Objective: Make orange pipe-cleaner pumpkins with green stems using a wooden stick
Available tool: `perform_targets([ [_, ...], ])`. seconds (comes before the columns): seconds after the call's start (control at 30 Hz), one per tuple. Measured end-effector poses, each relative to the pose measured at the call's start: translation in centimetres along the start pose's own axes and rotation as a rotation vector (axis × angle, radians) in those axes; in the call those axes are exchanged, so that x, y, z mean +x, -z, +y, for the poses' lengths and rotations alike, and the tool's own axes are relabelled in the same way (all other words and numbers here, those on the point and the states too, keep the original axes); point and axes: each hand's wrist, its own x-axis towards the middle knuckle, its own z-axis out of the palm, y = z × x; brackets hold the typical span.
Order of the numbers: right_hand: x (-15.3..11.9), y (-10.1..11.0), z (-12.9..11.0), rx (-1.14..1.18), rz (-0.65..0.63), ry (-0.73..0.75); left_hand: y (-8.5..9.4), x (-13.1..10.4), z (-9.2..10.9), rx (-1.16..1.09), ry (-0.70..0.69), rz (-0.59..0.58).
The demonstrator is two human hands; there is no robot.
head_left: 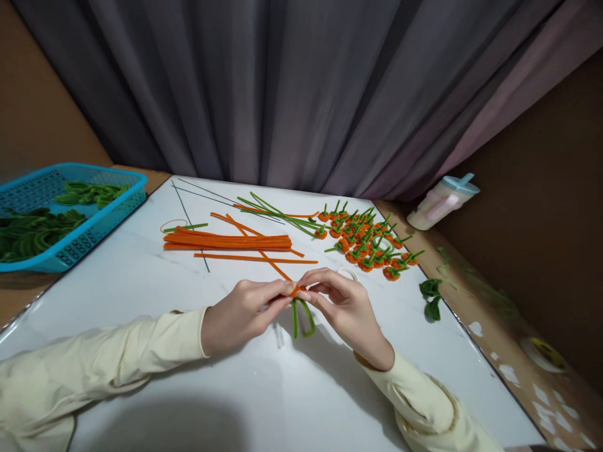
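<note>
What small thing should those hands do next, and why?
Perhaps a slight twist of the right hand while the left hand holds steady: both pinch the small orange piece, and the green strands below it hang apart, so it may need tightening.

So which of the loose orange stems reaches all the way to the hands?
The steeply slanting stem, which crosses the orange bundle and meets the fingertips of the left hand. The other loose orange ones stop short.

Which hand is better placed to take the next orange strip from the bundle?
Left, likely: the left hand is nearer the orange bundle, which lies just beyond it; the right hand sits farther right. Both are busy, fingers on the orange-and-green piece.
</note>
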Motion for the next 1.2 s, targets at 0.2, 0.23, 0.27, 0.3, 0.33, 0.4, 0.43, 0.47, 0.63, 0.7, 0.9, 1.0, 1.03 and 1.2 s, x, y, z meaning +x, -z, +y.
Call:
perform_targets([
  [0.2, -0.2, -0.3, -0.1, -0.050, 0.029, 0.036, -0.1, 0.0, 0.0, -0.017, 0.049, -0.019],
  [0.23, -0.3, -0.3, -0.1, -0.062, 0.034, 0.049, -0.1, 0.0, 0.0, -0.024, 0.058, -0.022],
  [0.27, -0.3, -0.3, -0.2, -0.077, 0.037, 0.065, -0.1, 0.0, 0.1, -0.030, 0.067, -0.022],
  [0.3, -0.3, -0.3, -0.2, -0.096, 0.041, 0.083, -0.1, 0.0, 0.1, -0.034, 0.074, -0.018],
  [0.33, -0.3, -0.3, -0.2, -0.117, 0.043, 0.103, -0.1, 0.0, 0.2, -0.034, 0.076, -0.012],
  [0.4, -0.4, -0.3, -0.2, -0.164, 0.045, 0.151, -0.1, 0.0, 0.2, -0.027, 0.068, 0.002],
  [0.43, -0.4, -0.2, -0.2, -0.187, 0.046, 0.176, -0.1, 0.0, 0.2, -0.022, 0.062, 0.009],
  [0.47, -0.4, -0.2, -0.3, -0.209, 0.046, 0.199, -0.1, 0.0, 0.2, -0.018, 0.054, 0.014],
  [0.63, -0.4, -0.2, -0.4, -0.232, 0.046, 0.212, -0.1, -0.1, 0.2, -0.012, 0.042, 0.004],
  [0.7, -0.5, -0.4, -0.3, -0.203, 0.050, 0.192, -0.2, -0.1, 0.2, -0.008, 0.045, -0.002],
  [0.9, -0.5, -0.4, 0.0, -0.145, 0.061, 0.149, 0.2, 0.5, 0.2, -0.112, 0.137, -0.056],
  [1.0, -0.4, -0.2, 0.4, -0.086, 0.065, 0.153, 0.2, 0.8, -0.5, -0.173, 0.175, -0.035],
  [1.03, -0.3, -0.2, 0.7, -0.075, 0.062, 0.153, 0.1, 0.7, -0.9, -0.170, 0.178, -0.018],
  [1.2, -0.3, -0.7, 2.0, -0.137, 0.061, 0.135, -1.7, -0.2, -3.3, -0.040, 0.125, -0.019],
])
